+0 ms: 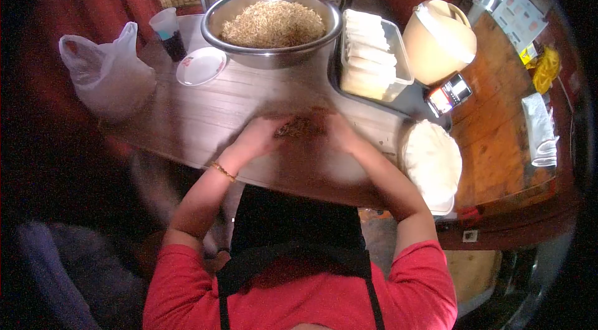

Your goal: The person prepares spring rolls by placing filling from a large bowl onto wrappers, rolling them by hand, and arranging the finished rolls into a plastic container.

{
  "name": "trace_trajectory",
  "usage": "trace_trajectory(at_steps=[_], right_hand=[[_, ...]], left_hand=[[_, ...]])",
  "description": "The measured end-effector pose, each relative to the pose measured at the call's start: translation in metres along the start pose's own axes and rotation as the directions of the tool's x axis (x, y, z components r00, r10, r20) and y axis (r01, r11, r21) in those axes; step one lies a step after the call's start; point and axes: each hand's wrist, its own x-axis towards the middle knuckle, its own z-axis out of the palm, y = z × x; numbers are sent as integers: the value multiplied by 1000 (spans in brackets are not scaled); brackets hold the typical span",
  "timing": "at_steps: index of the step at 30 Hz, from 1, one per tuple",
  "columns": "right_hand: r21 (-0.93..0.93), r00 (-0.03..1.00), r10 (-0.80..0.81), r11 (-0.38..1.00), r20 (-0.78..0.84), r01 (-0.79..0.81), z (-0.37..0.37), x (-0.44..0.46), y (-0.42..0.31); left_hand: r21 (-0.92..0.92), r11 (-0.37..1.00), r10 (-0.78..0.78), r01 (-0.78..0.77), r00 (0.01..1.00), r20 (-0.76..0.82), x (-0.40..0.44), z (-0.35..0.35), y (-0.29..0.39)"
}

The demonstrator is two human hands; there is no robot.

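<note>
My left hand (269, 135) and my right hand (340, 133) are low over the near part of the table, one on each side of a small heap of brown shredded filling (299, 127). The fingers of both hands curl in against this heap; their tips are dark and blurred. Whether a wrapper lies under the filling cannot be made out. Beyond my hands stands a wide steel bowl (215, 40) heaped with similar light-brown shredded filling (274, 23). To the right of my right forearm is a stack of round, pale wrappers (431, 162).
A clear plastic box (405, 68) holds several pale rolls (369, 56) on a dark tray. Beside it are a beige jug (439, 43) and a phone (450, 94). At left are a white plastic bag (115, 81), a cup (168, 34) and a small plate (200, 67).
</note>
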Motion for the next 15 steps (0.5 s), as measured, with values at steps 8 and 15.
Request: trace_trajectory(at_steps=[8, 15], right_hand=[[152, 933, -287, 934, -218, 322, -30, -19, -68], [855, 981, 21, 494, -195, 159, 12, 1, -46]], left_hand=[[-108, 994, -22, 24, 1000, 21, -9, -20, 5], [-112, 988, -97, 102, 994, 48, -6, -14, 5]])
